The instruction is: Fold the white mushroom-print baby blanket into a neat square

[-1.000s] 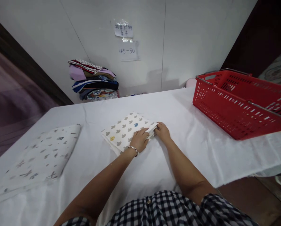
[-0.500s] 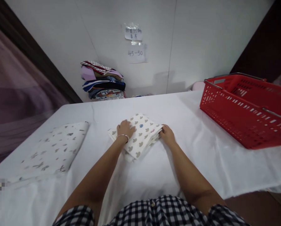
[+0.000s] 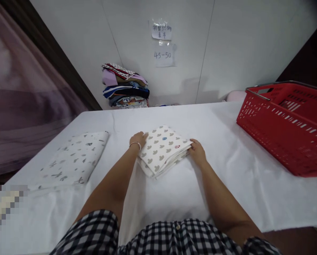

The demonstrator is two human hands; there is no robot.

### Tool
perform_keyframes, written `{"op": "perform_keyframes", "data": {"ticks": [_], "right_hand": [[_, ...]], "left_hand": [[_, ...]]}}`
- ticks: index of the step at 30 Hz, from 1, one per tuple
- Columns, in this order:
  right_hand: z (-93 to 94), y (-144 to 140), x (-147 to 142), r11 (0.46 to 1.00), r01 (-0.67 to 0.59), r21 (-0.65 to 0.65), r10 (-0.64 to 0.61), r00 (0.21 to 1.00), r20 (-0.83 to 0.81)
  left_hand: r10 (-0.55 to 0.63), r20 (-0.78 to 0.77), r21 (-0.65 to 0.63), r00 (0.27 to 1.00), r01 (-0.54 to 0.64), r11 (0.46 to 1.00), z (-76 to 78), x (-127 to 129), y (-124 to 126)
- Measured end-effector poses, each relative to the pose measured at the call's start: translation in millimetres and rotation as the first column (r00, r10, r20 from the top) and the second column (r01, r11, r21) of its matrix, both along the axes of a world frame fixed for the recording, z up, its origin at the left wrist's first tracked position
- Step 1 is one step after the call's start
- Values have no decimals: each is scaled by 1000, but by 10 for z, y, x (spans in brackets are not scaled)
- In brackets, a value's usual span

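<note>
A folded white cloth (image 3: 161, 148) with grey mouse-head shapes lies in several layers on the white-covered table (image 3: 174, 198). One blue and one red figure stand out in its print. My left hand (image 3: 138, 140), with a bracelet at the wrist, grips the cloth's left edge; some of its fingertips are hidden there. At the right corner my right hand (image 3: 197, 151) pinches the stacked layers between thumb and fingers. Apart from both hands, to the left, a second folded white cloth (image 3: 76, 159) with grey and green prints lies flat.
A red plastic basket (image 3: 286, 131) with metal handles stands on the right side of the table. Beyond the far edge, a pile of folded fabrics (image 3: 126, 86) rests against the wall, under two paper signs (image 3: 162, 55). A purple curtain (image 3: 28, 106) hangs at left.
My left hand has slid off the top of the mouse-print cloth to its left edge. My right hand keeps hold of the right corner. The whole view has shifted slightly.
</note>
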State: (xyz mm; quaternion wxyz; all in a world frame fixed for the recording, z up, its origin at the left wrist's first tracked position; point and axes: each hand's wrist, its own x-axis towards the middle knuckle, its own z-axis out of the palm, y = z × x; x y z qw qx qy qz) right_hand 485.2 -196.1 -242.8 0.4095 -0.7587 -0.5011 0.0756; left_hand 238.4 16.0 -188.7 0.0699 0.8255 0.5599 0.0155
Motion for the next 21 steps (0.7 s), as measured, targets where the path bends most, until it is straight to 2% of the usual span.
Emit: {"op": "perform_keyframes", "data": {"ticks": [5,12,16,19,21], "right_hand": [[30,-10,-6,1000,-11,-26,11,1000,-12],[30,-10,-27,1000,-12,6,12,1000,-16],[51,-20,-41,1000,-12,0,12,1000,-13],[64,-24,-54,1000,-10,-2,10,1000,-23],[60,-25,-59,1000,-13,-2,13,999,-33]], "left_hand": [[-28,2,-43,1000,28,999,-30,-50,73],[-79,-5,-5,997,78,997,-5,-97,84],[-98,-12,-41,995,97,994,-7,-130,119],[-94,21,-92,995,96,991,-36,-130,137],[-77,117,-91,990,88,992,-57,-137,131]]}}
